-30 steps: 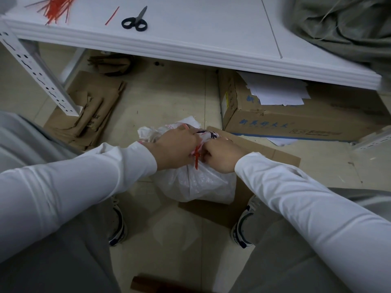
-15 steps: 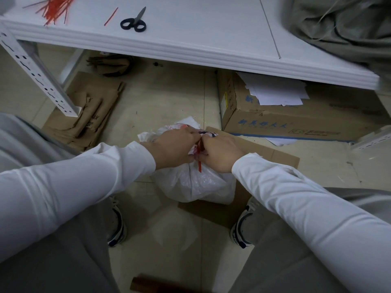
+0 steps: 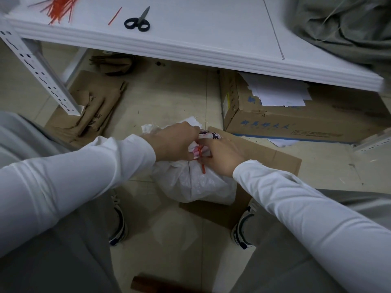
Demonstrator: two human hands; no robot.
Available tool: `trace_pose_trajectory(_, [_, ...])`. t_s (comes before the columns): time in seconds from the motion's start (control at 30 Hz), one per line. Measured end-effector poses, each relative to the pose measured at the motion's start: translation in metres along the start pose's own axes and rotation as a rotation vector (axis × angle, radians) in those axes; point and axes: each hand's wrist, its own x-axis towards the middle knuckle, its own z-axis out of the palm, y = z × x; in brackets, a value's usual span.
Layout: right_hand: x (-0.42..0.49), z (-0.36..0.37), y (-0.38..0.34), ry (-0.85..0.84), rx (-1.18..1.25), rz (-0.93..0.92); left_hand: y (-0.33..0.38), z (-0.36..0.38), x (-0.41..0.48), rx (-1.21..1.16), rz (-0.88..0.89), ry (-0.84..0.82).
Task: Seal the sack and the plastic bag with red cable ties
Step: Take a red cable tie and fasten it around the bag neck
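On the table's far right the sack (image 3: 342,24) looks unsealed, while on the near floor the plastic bag (image 3: 190,182) has its neck gripped by the left hand (image 3: 173,142), the right hand (image 3: 222,157) pinching the looped red cable tie (image 3: 200,153), seemingly mid-tightening.

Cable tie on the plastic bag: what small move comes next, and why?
Probably pull the free tail of the red cable tie to cinch its loop. It already circles the gathered neck of the plastic bag, the tail hangs loose below, the left hand grips the neck and the right hand pinches the tie.
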Motion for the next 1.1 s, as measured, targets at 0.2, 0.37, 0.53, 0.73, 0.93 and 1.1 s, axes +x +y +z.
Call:
trace_pose_trajectory(0.2, [-0.003, 0.001, -0.005, 0.047, -0.011, 0.003, 0.004, -0.009, -0.005, 0.031, 0.041, 0.025])
trace_pose_trajectory(0.37, [-0.001, -0.001, -0.007, 0.036, -0.026, 0.002, 0.004, -0.003, -0.002, 0.009, -0.049, 0.005])
trace_pose_trajectory(0.53, [-0.002, -0.003, -0.011, 0.022, -0.056, 0.015, 0.013, -0.004, -0.004, -0.007, -0.064, -0.021])
trace_pose_trajectory(0.73, [-0.005, -0.008, -0.016, -0.036, 0.029, 0.035, 0.012, 0.001, -0.004, 0.03, -0.025, -0.012])
trace_pose_trajectory(0.93, [-0.006, -0.008, -0.015, -0.049, 0.062, 0.009, 0.01, 0.0, -0.005, 0.039, 0.019, -0.018])
trace_pose_trajectory(1.1, [-0.006, -0.007, -0.016, -0.022, 0.079, 0.003, 0.01, 0.002, -0.006, 0.11, 0.044, 0.01])
